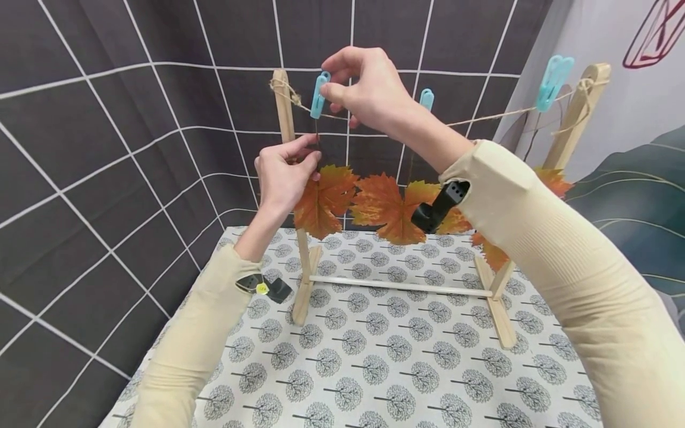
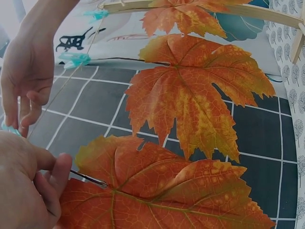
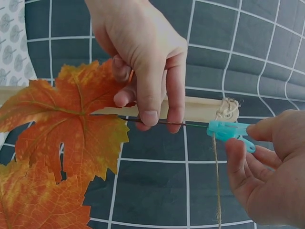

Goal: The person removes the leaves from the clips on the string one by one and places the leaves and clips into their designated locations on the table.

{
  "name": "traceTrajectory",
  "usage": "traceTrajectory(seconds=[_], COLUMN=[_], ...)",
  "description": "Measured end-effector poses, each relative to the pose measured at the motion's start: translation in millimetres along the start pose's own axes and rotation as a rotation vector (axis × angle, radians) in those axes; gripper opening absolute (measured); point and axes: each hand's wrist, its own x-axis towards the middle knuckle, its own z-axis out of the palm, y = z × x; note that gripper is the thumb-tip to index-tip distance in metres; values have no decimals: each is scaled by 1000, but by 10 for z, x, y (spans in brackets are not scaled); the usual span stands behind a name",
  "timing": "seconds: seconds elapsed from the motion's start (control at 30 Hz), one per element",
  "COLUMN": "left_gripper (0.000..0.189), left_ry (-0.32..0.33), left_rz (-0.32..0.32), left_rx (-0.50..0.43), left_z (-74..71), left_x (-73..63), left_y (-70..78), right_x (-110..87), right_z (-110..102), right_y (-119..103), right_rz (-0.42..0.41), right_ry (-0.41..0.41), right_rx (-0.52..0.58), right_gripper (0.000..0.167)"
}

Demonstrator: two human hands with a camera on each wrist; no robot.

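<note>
My left hand (image 1: 283,172) pinches the thin dark stem of an orange maple leaf (image 1: 320,205) that hangs near the left post. Above it, my right hand (image 1: 366,89) holds a light blue clothespin (image 1: 319,98) between thumb and fingers. The right wrist view shows that clothespin (image 3: 228,130) at the twine (image 3: 217,181), with the stem's top end reaching its jaws. Another leaf (image 1: 393,208) hangs beside the first, its stem leading up to a second blue clothespin (image 1: 426,98), partly hidden behind my right forearm.
Twine runs between the left wooden post (image 1: 283,113) and the right post (image 1: 575,119). A third clothespin (image 1: 554,83) sits near the right post with a leaf below. A white rod (image 1: 401,286) joins the stand's feet on a tree-patterned cloth (image 1: 374,368). Dark gridded fabric (image 1: 176,101) stands behind.
</note>
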Motion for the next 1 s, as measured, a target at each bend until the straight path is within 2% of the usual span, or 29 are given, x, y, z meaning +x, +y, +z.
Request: traceTrajectory(seconds=[0.77, 1.0], left_gripper=[21, 21], left_ry=[18, 18], left_rz=[32, 21], left_rx=[4, 32], left_z=[12, 3], left_x=[36, 42], left_y=[1, 21], right_x=[23, 26], right_z=[-21, -14], right_y=[-6, -6], right_rz=[-3, -18], right_ry=[49, 64], right_rx=[-36, -45], right_gripper=[33, 32])
